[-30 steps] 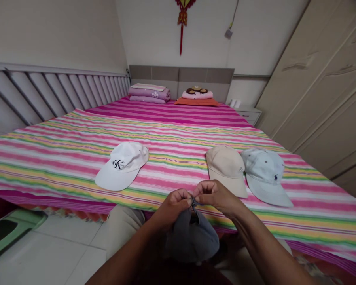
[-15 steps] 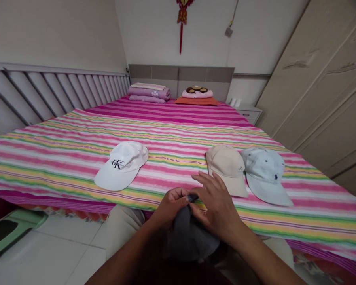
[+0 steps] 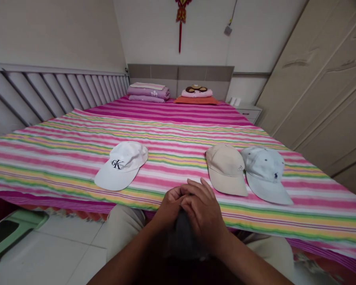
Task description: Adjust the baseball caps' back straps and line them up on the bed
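Over my lap I hold a dark grey cap [image 3: 184, 237], mostly hidden by my hands and in shadow. My left hand [image 3: 169, 206] pinches its upper edge. My right hand [image 3: 204, 215] is bent over the same edge, fingers close together and overlapping the left fingertips. Ahead on the bed, a white cap [image 3: 127, 156] with black "CK" letters lies to the left. To the right, a beige cap [image 3: 225, 162] lies against a pale blue cap [image 3: 264, 168] with a small dark emblem. All three brims point toward me.
The bed [image 3: 166, 136] has a striped sheet. Folded purple bedding [image 3: 148, 93] and a pink pillow [image 3: 196, 94] on an orange one lie by the headboard [image 3: 163, 73]. A green stool [image 3: 23, 225] stands on the floor at left; a nightstand [image 3: 249, 113] is at back right.
My right hand has moved left and closed in over my left fingers and the dark cap's edge. More of the cap is covered now. The caps on the bed have stayed put.
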The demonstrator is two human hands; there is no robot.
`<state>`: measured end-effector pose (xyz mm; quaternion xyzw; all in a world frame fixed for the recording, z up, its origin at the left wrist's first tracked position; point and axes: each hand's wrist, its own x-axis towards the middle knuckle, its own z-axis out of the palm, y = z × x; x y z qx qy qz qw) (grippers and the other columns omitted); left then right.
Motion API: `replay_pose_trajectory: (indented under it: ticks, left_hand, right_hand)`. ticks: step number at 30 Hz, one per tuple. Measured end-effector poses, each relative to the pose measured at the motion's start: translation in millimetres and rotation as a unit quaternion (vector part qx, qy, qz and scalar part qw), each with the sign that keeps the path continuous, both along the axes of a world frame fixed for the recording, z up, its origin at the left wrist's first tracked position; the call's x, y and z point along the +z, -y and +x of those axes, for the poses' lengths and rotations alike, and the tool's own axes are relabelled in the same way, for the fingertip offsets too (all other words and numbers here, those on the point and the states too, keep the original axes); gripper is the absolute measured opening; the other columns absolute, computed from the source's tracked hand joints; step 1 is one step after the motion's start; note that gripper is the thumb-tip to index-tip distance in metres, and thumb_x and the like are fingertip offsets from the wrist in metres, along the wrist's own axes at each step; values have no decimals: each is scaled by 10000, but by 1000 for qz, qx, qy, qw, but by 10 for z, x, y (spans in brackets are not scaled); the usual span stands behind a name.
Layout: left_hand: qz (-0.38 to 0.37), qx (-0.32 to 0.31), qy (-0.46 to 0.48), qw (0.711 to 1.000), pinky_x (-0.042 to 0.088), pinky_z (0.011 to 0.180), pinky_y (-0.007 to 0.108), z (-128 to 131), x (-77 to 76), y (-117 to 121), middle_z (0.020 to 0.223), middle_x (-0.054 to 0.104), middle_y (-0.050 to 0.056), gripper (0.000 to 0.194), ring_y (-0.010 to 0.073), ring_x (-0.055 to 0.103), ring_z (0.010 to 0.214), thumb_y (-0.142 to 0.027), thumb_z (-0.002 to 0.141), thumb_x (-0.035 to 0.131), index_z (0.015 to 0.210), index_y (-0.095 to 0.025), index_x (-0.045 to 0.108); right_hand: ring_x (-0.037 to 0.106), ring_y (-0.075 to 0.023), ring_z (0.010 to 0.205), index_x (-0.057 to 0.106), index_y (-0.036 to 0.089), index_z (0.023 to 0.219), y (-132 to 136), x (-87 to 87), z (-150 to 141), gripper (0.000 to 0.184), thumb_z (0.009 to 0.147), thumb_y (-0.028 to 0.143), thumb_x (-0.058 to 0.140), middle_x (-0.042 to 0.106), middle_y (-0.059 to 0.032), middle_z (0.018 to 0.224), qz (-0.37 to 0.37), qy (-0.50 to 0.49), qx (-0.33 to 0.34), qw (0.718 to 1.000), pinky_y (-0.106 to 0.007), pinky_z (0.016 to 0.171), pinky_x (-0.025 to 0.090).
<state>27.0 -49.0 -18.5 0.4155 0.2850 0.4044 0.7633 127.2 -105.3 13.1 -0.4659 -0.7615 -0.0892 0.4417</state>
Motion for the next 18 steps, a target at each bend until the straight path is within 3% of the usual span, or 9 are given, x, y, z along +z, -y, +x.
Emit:
replay_pose_trajectory:
  ticks: [4,8,10,12,14,18]
  left_hand:
    - [44,32,-14,998,373,586,204,-10,24,19,598,570,-20,170,95,496,603,-257,587,722,625,-138,607]
    - [40,-36,26,998,385,583,208,-57,28,23,745,603,5,127,86,510,605,-259,665,670,725,-154,632]
    - [65,-57,34,996,393,600,208,-91,24,-2,833,593,17,102,83,520,636,-248,692,648,711,-149,634]
    - [89,-66,33,993,399,631,208,-123,22,-38,821,577,15,92,86,526,669,-234,703,641,690,-143,635]
    - [80,-88,23,993,400,627,209,-149,23,-70,730,569,9,93,87,526,646,-228,711,634,690,-138,634]
    - [1,-147,16,989,415,571,229,-180,36,-85,630,604,20,119,108,550,557,-230,665,671,716,-130,631]
  right_hand:
    - [510,-193,1056,544,186,774,114,37,-54,131,806,92,460,621,-64,1034,-6,-16,46,999,-447,1017,269]
    - [469,-216,1118,529,193,1003,93,47,105,201,837,151,425,554,-102,1161,2,-123,25,992,-436,973,320]
    - [495,-223,1079,511,188,1058,24,45,235,225,860,226,412,563,-110,1136,-77,-206,-1,975,-392,893,386]
    - [564,-205,898,553,182,937,-51,34,346,222,871,332,405,619,-70,921,-234,-254,29,938,-321,750,435]
    - [536,-155,655,548,171,738,-102,13,407,310,853,427,413,557,-9,671,-363,-275,83,886,-261,577,401]
    - [382,-84,480,471,161,615,-112,-35,406,375,768,498,525,442,43,529,-463,-378,178,782,-216,464,276]
